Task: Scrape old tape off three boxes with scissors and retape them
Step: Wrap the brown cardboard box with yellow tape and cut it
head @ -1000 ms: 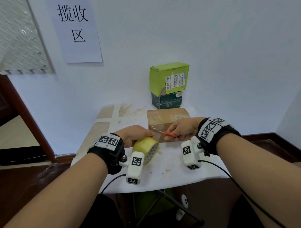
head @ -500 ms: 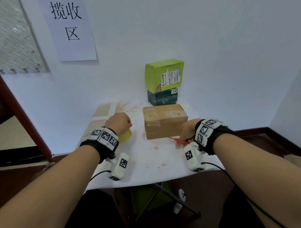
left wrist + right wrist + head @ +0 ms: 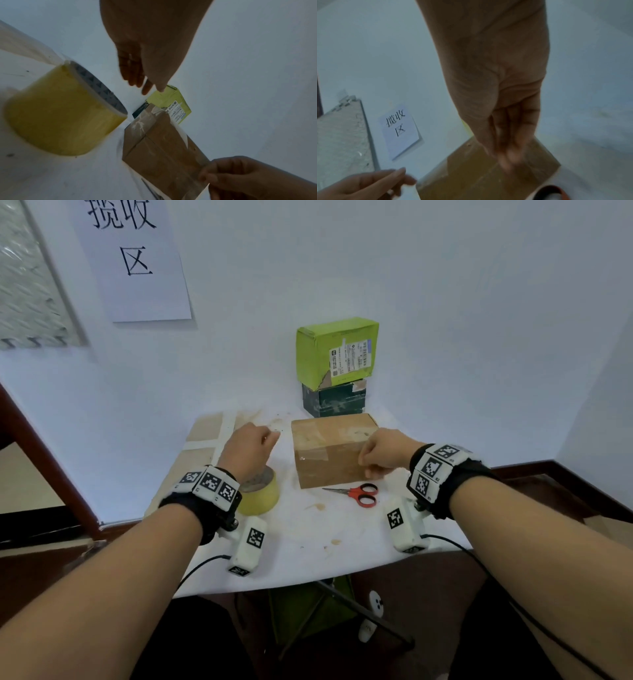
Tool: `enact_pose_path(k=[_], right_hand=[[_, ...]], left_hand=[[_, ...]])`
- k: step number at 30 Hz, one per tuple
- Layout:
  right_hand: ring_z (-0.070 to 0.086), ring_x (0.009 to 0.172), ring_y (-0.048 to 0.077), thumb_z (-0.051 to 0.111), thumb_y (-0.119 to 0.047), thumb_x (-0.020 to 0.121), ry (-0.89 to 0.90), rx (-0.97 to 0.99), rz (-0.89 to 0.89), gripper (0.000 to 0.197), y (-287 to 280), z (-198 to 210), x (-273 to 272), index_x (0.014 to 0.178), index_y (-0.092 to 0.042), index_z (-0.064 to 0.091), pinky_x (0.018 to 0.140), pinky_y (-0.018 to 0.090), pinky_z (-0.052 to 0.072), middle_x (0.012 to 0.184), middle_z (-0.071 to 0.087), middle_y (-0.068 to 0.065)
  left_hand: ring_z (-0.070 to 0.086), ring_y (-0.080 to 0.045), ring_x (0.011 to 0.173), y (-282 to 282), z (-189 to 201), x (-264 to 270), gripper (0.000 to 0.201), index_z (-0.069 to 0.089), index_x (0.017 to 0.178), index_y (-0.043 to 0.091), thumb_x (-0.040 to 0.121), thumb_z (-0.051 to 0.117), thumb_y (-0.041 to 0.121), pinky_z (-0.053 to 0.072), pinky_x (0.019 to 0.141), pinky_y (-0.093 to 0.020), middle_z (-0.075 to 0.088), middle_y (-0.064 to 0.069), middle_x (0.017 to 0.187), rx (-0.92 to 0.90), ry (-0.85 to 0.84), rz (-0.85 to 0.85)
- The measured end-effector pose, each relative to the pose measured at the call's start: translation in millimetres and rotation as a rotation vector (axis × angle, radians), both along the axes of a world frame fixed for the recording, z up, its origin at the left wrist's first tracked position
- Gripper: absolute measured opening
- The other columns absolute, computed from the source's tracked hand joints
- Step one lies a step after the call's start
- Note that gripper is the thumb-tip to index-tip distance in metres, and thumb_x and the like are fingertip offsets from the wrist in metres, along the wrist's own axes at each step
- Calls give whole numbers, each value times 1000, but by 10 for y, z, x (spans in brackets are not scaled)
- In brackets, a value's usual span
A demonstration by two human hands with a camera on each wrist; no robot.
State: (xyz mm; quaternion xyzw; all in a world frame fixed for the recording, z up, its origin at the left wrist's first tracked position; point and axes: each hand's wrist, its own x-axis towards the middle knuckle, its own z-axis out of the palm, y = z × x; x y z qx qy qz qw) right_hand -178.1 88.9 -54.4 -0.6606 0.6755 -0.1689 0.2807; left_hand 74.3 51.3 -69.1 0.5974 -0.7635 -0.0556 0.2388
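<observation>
Both hands empty, left hand [image 3: 247, 447] loosely curled above yellow tape roll [image 3: 260, 494]; right hand [image 3: 383, 451] relaxed beside brown box [image 3: 329, 453], red scissors [image 3: 359, 494] on bench [image 3: 308, 529]

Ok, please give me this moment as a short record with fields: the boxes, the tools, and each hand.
brown box: on the white table, in front
green box: stacked on dark box, at the wall
scissors: flat on the table, in no hand
tape roll: on the table, left of brown box
left hand: holds nothing
right hand: holds nothing, over the brown box
</observation>
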Motion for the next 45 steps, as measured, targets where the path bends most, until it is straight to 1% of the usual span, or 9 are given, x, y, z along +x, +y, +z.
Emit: enact_pose_path(k=[3, 7, 10, 15, 20, 30, 38, 42, 45], right_hand=[[54, 56, 6, 61, -16, 90, -151, -247, -36, 14, -67, -13, 53, 83, -7, 70, 63, 17, 46, 60, 62, -3], [54, 72, 2, 64, -22, 89, -259, -452, -54, 6, -140, -100, 186, 86, -19, 68, 63, 10, 36, 76, 63, -7], [56, 88, 6, 62, -18, 89, -245, -440, 8, 10, -241, -124, 263, 94, -21, 71, 73, 10, 39, 95, 66, -5], [53, 119, 15, 50, -30, 96, -48, -340, 149, 34, -431, -141, 413, 130, -24, 58, 103, 29, 38, 131, 58, -2], [47, 126, 18, 47, -43, 96, 105, -300, 289, 40, -507, -183, 449, 132, -27, 55, 105, 33, 35, 139, 51, -3], [38, 135, 16, 60, -40, 90, 137, -351, 335, 49, -425, -198, 384, 137, -24, 51, 107, 27, 27, 145, 46, -2], [21, 143, 13, 67, -21, 86, 241, -268, 352, 66, -409, -161, 399, 145, -26, 37, 112, 34, 22, 153, 32, -8], [38, 132, 16, 64, -13, 87, 144, -277, 379, 59, -331, -89, 369, 141, -23, 42, 99, 23, 29, 144, 44, -3], [47, 126, 17, 59, -18, 90, -74, -442, 144, 46, -289, -101, 230, 134, -22, 50, 101, 24, 33, 137, 52, -1]], left_hand=[[59, -17, 103, -29, 80, -99, 35, 71, 106, 10, 101, 46, 34, 39, 83, -23, 68, -1, 107, -38, 138, -186], [54, -9, 119, -90, 87, -212, 35, 65, 125, 19, 99, 48, 37, 31, 91, -12, 60, 6, 131, 39, 61, -328], [57, -6, 107, -161, 32, -207, 32, 68, 120, 22, 97, 53, 37, 32, 83, -13, 61, 8, 129, 62, -31, -340], [58, -7, 115, -241, -71, -184, 34, 69, 117, 24, 89, 62, 42, 39, 97, -20, 64, 5, 125, 35, 0, -344], [47, -7, 61, -332, -40, -197, 27, 70, 114, 33, 90, 60, 43, 33, 66, -24, 74, -6, 94, -42, -155, -366], [66, -21, 95, -316, -31, -185, 31, 70, 116, 27, 89, 63, 40, 49, 84, -40, 73, 2, 105, -51, -261, -443], [62, -21, 105, -199, 14, -230, 35, 65, 124, 23, 91, 63, 34, 44, 91, -35, 68, 4, 120, -27, -276, -412], [62, -22, 105, -183, 32, -246, 36, 65, 124, 22, 90, 65, 32, 43, 93, -35, 69, 0, 118, 15, -274, -384], [59, -16, 115, -209, 42, -246, 37, 66, 122, 18, 88, 68, 29, 41, 98, -26, 67, 0, 121, 65, -156, -348]])
